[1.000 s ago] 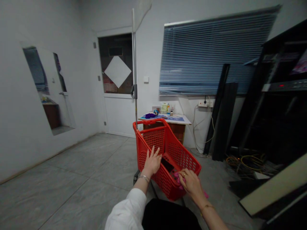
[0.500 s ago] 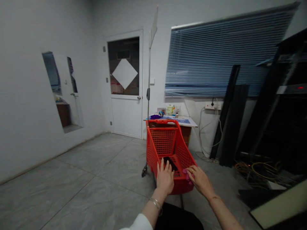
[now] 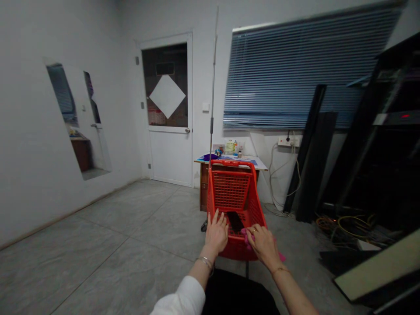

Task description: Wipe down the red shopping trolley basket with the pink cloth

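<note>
Looks like the cart-pushing step: the person is standing right behind a red shopping cart (image 3: 231, 190) on the tiled floor, with its nose just short of a small worktop (image 3: 259, 165) by the wall. The left hand (image 3: 217, 232) is lying flat on the near rim, fingers spread and gripping nothing. The right hand (image 3: 262, 243) is curling around a pink thing (image 3: 281, 257) and pressing it to the rim. A dark flat item (image 3: 235, 221) is lying in the basket. Going further would call for steering, since the worktop and the floor cables (image 3: 341, 223) are crowding the way. Nothing is reading clearly: the door's white diamond sheet (image 3: 167, 96) is showing blank, and the bottle labels are too small.
</note>
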Motion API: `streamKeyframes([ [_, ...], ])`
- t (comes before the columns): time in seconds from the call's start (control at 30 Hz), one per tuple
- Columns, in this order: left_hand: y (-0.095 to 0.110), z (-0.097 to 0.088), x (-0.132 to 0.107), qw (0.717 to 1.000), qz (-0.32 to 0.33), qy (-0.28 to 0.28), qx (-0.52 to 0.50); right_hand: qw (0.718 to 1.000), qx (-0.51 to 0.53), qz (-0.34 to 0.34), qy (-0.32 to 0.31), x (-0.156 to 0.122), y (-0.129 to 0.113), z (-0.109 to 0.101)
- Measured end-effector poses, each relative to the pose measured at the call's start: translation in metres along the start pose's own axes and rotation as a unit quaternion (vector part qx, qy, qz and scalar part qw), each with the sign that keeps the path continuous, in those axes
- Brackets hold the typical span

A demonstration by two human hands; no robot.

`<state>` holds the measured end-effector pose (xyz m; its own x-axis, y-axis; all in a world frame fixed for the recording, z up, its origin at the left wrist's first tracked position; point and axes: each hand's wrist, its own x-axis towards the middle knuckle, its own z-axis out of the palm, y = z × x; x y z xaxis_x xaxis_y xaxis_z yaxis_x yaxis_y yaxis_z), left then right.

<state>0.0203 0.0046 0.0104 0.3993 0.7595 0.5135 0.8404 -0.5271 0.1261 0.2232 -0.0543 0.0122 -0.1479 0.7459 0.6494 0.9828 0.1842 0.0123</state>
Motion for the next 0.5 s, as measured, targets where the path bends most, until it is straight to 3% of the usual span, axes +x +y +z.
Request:
streamKeyframes([
  [0.3,-0.018,-0.007,-0.011,0.999,-0.051,-0.002,0.004,0.999,-0.013,-0.033,-0.005,0.023,-0.063,0.005],
  [0.4,-0.023,-0.012,-0.014,0.999,-0.038,-0.010,-0.003,0.999,-0.019,-0.037,-0.010,0.032,-0.083,0.007],
  [0.5,-0.029,-0.017,-0.015,1.000,-0.018,-0.015,-0.011,1.000,-0.008,-0.029,-0.008,0.030,-0.087,0.008],
])
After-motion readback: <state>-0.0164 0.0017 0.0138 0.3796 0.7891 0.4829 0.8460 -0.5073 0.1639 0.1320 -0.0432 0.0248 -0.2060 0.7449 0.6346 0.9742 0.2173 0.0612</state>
